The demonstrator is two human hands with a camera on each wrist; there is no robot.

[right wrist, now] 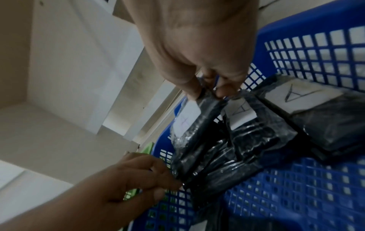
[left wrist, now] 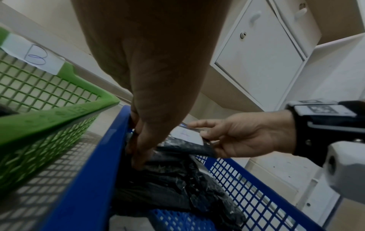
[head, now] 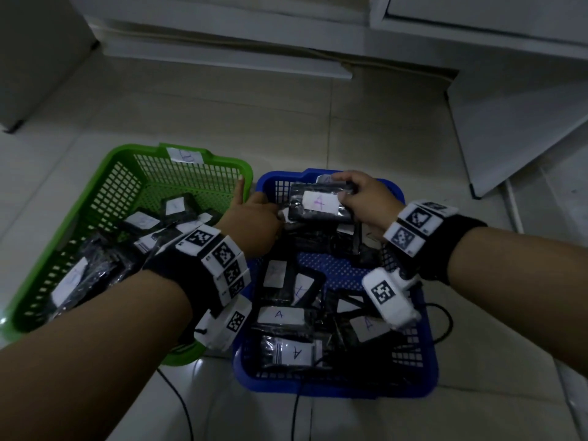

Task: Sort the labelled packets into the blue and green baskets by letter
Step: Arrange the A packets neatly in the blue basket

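A black packet with a white "A" label hangs over the far end of the blue basket. My right hand pinches its right edge between thumb and fingers, as the right wrist view shows. At its left end, my left hand grips the packet with curled fingers, the index finger sticking up. Several "A" packets lie in the blue basket. To the left, the green basket carries a "B" tag and holds several packets.
Both baskets stand side by side on a pale tiled floor. White cabinets rise at the back and right. Black cables trail over the floor by the blue basket's near and right sides.
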